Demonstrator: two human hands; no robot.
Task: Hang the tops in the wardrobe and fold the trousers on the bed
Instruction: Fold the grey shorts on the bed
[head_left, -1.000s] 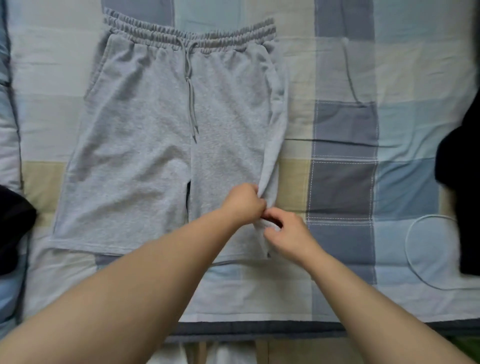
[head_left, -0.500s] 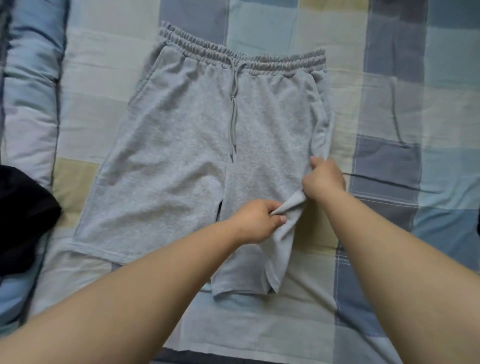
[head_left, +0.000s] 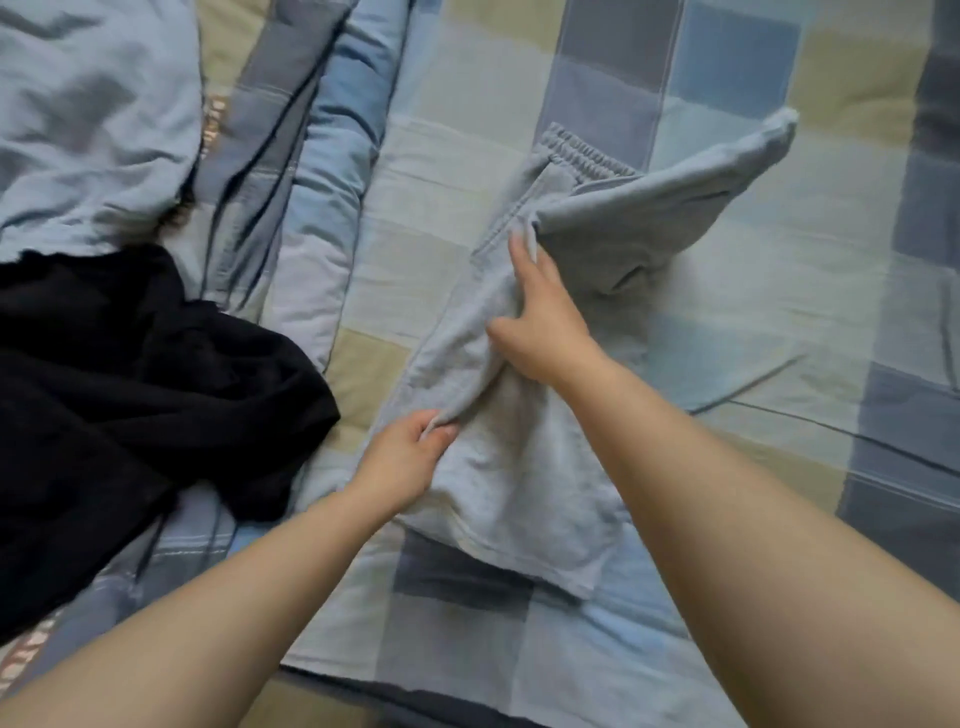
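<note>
Both hands (head_left: 410, 457) (head_left: 540, 317) gripping grey shorts (head_left: 519, 467) on bed (head_left: 779, 322).

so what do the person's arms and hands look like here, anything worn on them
Both forearms are bare as far as the frame shows: no sleeves reach into view. The left hand and right hand have no gloves, and no rings, watch or bracelets show at the fingers or wrists. The fingernails that show look short and unpainted.
</note>
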